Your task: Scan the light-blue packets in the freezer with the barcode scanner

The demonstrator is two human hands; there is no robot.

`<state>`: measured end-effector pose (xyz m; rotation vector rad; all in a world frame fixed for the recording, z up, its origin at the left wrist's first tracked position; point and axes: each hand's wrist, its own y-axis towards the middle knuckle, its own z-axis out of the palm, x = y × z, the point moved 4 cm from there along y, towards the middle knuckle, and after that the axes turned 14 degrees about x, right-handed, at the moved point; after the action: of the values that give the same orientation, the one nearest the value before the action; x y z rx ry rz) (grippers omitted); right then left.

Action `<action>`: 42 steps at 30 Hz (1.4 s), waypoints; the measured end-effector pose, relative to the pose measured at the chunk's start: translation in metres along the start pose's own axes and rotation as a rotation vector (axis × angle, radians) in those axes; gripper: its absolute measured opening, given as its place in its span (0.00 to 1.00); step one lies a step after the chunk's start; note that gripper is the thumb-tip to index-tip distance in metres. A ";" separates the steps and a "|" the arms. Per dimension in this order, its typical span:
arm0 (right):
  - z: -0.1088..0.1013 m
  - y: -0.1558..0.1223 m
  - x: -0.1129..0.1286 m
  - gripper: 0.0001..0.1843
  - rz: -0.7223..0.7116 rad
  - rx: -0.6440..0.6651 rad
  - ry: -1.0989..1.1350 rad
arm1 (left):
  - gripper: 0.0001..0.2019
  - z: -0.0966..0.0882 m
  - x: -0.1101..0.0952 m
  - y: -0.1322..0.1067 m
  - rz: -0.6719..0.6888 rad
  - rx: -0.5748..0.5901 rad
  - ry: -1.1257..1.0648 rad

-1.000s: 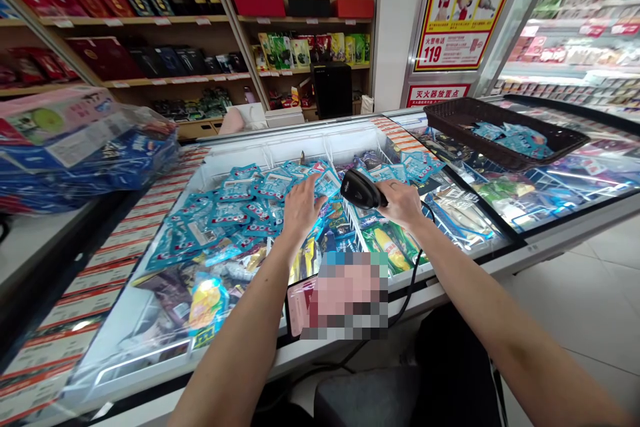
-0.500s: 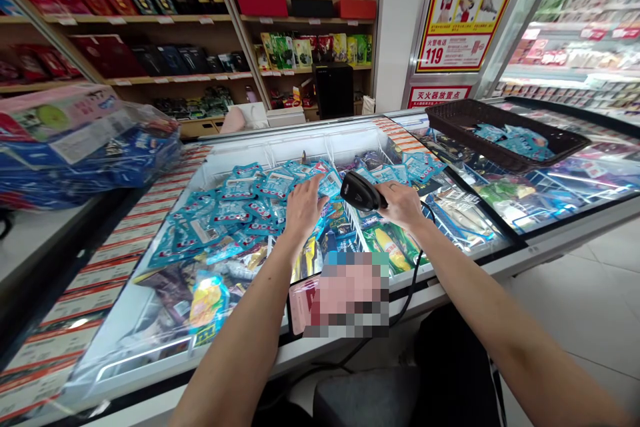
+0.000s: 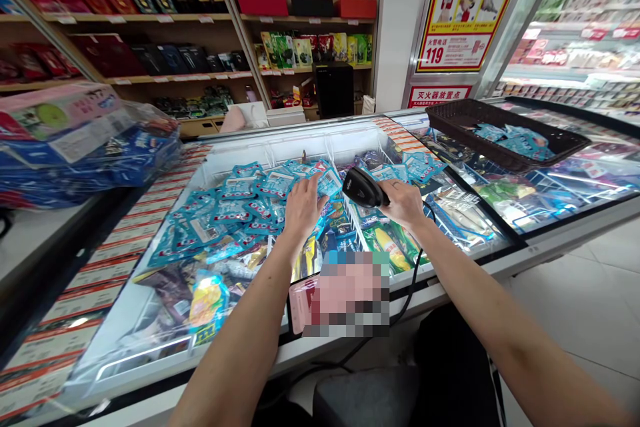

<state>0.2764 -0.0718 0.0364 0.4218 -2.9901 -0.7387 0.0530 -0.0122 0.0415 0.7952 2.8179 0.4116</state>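
My right hand [image 3: 404, 203] is closed around the handle of a black barcode scanner [image 3: 364, 187], whose head points left over an open chest freezer [image 3: 345, 130]. Its black cable [image 3: 413, 273] runs down over the freezer's front edge. My left hand [image 3: 301, 207] reaches into the freezer and lies on a heap of light-blue packets [image 3: 235, 213], its fingers bent over one packet [image 3: 327, 181] just in front of the scanner head. Whether it grips the packet is unclear.
A dark woven basket [image 3: 505, 130] holding more blue packets rests on the freezer's glass lid at right. Wrapped boxes [image 3: 75, 140] are stacked at left. Shelves of goods stand behind; a blurred-out patch [image 3: 347, 293] sits on the front edge.
The scanner and my right hand have shifted slightly toward my left hand; the left hand's fingers have curled a little more on the packet.
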 end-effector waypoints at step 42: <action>-0.012 -0.006 -0.034 0.14 0.365 -0.106 0.012 | 0.20 0.002 -0.038 -0.003 0.438 0.303 -0.133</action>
<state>0.3115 -0.0727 0.0451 -0.1223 -2.8741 -0.8421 0.0840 -0.0347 0.0422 1.4525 2.6012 -0.0189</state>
